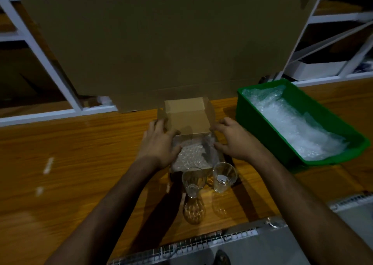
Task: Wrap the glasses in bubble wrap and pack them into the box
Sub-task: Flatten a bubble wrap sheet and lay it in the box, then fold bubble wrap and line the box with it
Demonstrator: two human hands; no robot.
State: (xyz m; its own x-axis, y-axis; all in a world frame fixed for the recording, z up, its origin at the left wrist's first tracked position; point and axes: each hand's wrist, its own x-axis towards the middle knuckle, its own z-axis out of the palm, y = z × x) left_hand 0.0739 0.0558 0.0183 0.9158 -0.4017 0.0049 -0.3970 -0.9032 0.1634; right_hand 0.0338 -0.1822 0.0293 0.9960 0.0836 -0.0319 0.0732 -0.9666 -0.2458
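Note:
A small open cardboard box (186,114) sits mid-table with its lid flap raised at the back. Inside it lies a bundle of bubble wrap (190,155). My left hand (159,141) rests on the box's left side with its thumb over the bubble wrap. My right hand (232,137) holds the box's right side, fingers curled over the wall. Two bare clear glasses stand just in front of the box: the left glass (193,181) and the right glass (223,175).
A green bin (262,121) full of bubble wrap sheets (292,125) stands at the right. A large cardboard sheet (161,42) rises behind the box. White shelving flanks it. The wooden table's (80,163) front edge has a wire mesh strip (201,242).

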